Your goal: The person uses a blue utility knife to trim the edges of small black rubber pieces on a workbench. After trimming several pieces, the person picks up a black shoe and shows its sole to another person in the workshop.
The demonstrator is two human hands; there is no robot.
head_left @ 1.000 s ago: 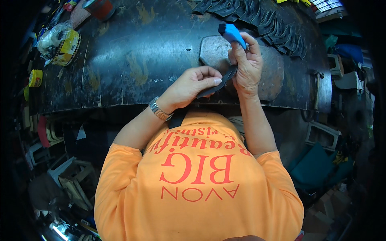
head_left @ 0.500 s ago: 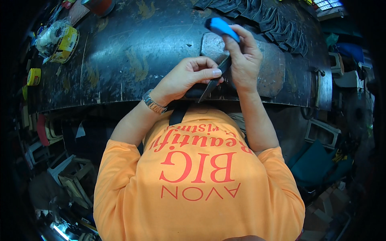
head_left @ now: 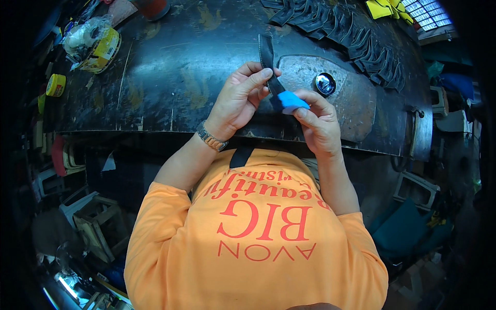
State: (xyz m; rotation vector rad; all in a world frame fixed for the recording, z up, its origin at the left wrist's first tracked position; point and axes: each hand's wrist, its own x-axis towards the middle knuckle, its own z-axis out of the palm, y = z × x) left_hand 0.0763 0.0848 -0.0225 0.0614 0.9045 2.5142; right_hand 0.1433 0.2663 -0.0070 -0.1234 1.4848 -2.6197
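Observation:
My left hand pinches a black strap with pale stitching along its edge, its free end pointing away over the table. In the closed fingers of my right hand is a blue sponge. The sponge touches the strap's near end, which it partly hides. Both hands are held over the near part of the worktable. Just beyond my right hand, a small round tin with shiny dark contents sits on a worn flat slab.
Several similar black straps lie in an overlapping row at the far right. A yellow tub with clear plastic on it and a small yellow tin stand at left. A yellow cloth-like item lies at the far right corner.
My right hand has come down toward me, bringing the sponge onto the strap. The strap has swung so its free end points away. The round tin has come into sight.

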